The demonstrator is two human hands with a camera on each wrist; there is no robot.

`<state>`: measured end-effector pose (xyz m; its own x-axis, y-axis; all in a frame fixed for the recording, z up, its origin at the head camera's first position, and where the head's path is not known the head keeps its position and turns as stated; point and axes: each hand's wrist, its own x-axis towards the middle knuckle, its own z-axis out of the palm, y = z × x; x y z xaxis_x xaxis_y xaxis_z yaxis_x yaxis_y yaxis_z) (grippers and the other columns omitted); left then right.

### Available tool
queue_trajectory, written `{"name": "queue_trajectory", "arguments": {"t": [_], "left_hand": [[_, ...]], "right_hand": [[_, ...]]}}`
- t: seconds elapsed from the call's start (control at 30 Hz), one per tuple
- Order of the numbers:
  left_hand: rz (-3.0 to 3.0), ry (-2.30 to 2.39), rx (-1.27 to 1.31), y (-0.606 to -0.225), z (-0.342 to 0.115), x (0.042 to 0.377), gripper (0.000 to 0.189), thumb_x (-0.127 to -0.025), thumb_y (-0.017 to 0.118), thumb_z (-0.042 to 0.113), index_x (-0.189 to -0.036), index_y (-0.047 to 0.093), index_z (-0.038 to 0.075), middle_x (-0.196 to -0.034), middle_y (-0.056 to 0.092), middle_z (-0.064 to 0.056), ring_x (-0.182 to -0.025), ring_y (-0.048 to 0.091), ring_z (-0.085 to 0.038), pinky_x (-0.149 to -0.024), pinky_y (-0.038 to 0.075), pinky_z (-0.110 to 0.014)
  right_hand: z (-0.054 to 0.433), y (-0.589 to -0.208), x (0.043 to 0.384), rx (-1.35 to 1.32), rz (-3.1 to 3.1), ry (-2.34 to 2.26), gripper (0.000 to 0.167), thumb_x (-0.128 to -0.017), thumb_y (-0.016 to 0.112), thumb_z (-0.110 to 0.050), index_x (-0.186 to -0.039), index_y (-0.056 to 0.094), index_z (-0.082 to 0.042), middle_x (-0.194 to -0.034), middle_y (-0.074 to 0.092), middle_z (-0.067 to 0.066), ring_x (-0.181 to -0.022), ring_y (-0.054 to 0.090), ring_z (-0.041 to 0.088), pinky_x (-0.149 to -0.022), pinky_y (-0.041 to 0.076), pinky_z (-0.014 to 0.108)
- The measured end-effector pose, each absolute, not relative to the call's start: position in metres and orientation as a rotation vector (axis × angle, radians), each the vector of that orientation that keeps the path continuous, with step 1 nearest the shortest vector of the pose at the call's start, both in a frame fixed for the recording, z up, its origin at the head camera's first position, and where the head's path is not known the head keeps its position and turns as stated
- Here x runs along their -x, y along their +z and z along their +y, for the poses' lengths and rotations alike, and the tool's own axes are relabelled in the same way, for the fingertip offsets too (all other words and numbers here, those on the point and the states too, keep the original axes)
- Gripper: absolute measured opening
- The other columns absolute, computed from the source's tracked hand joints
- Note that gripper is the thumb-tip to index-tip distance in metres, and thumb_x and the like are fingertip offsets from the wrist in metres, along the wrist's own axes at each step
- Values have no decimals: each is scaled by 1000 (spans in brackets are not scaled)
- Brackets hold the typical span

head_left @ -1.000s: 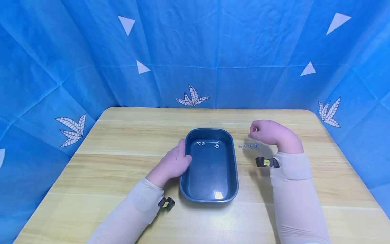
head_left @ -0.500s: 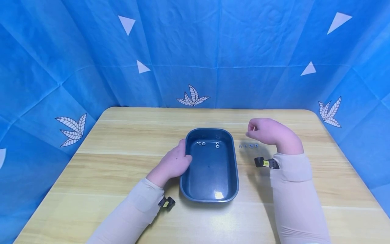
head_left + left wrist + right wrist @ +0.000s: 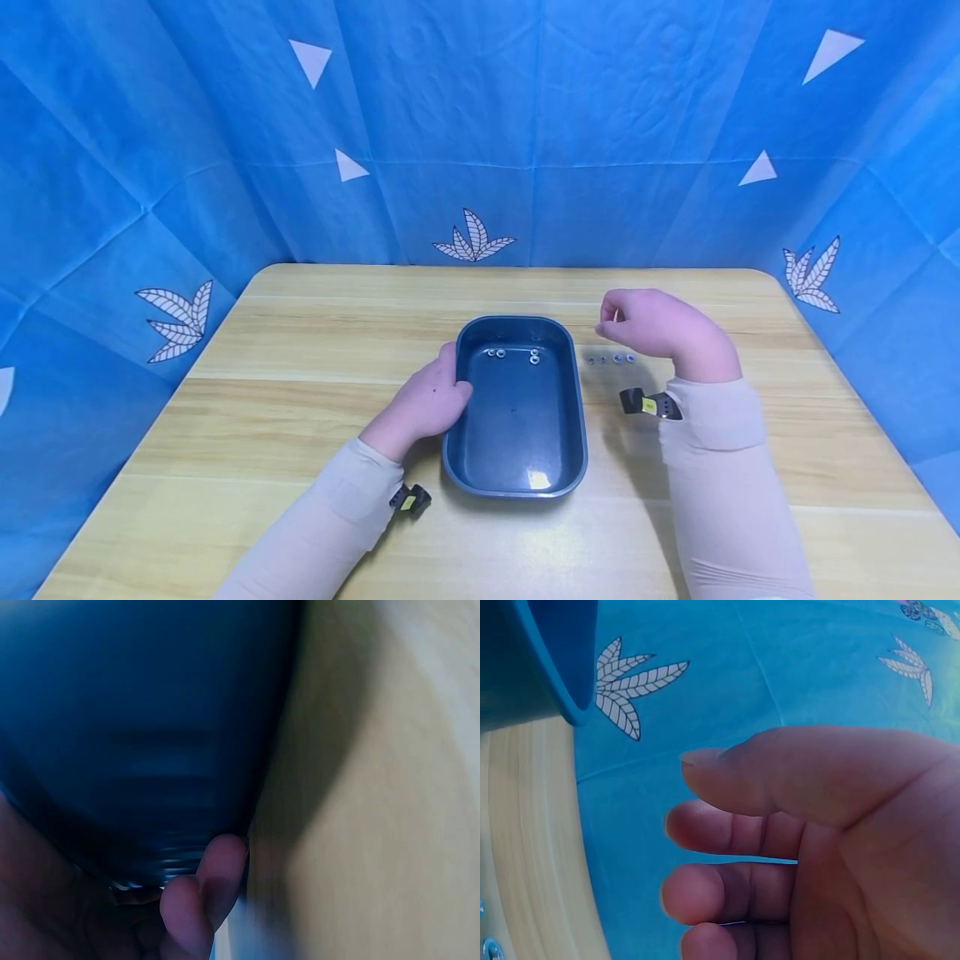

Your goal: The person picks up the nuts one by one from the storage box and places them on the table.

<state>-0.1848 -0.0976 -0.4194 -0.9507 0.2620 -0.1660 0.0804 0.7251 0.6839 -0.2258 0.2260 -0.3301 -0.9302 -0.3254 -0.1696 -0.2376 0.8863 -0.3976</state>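
A dark blue rectangular plastic bin [image 3: 517, 417] stands at the middle of the table. My left hand [image 3: 431, 392] grips its left side, the thumb over the rim. In the left wrist view the fingertips [image 3: 225, 866] touch the bin's outer surface. Several small shiny metal rings, apparently nuts [image 3: 535, 360], lie inside at the far end, some left and some right. To the bin's right, several more nuts [image 3: 618, 359] form a short row on the table. My right hand [image 3: 652, 325] hovers above and behind that row, fingers loosely bent, with nothing visible between thumb and fingers [image 3: 694, 894].
The light wooden table [image 3: 300, 350] has rounded far corners. Blue cloth [image 3: 600, 125] with white triangles and leaf prints hangs behind it and along both sides. A black wrist strap [image 3: 652, 404] sits on the right sleeve, and another [image 3: 408, 500] on the left.
My right hand has drifted a little to the left, toward the bin. The left hand, the bin and the nuts have stayed in place.
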Motion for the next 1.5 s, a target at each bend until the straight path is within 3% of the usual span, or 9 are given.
{"name": "queue_trajectory", "arguments": {"t": [0.53, 1.17, 1.5], "left_hand": [[2683, 1032, -276, -418, -97, 185, 64, -102, 45, 23, -158, 20, 5, -154, 43, -14, -120, 53, -28, -103, 43, -50], [2682, 1029, -264, -417, -97, 185, 65, -102, 45, 24, -158, 19, 6, -154, 43, -13, -116, 54, -31, -99, 45, -50], [2683, 1030, -262, -417, -97, 184, 65, -102, 45, 24, -158, 20, 5, -153, 43, -14, -119, 53, -30, -102, 43, -50]], "right_hand": [[210, -327, 223, 476, 2822, -541, 16, -96, 61, -28, -101, 63, -13, -82, 62, 3, -65, 56, 21, -69, 46, 42], [190, -322, 218, 532, 2847, -495, 19, -98, 61, -32, -107, 64, -16, -84, 63, 1, -56, 58, 17, -67, 46, 42], [177, -323, 220, 554, 2865, -459, 18, -96, 64, -32, -107, 64, -17, -79, 60, 1, -65, 56, 20, -66, 45, 41]]}}
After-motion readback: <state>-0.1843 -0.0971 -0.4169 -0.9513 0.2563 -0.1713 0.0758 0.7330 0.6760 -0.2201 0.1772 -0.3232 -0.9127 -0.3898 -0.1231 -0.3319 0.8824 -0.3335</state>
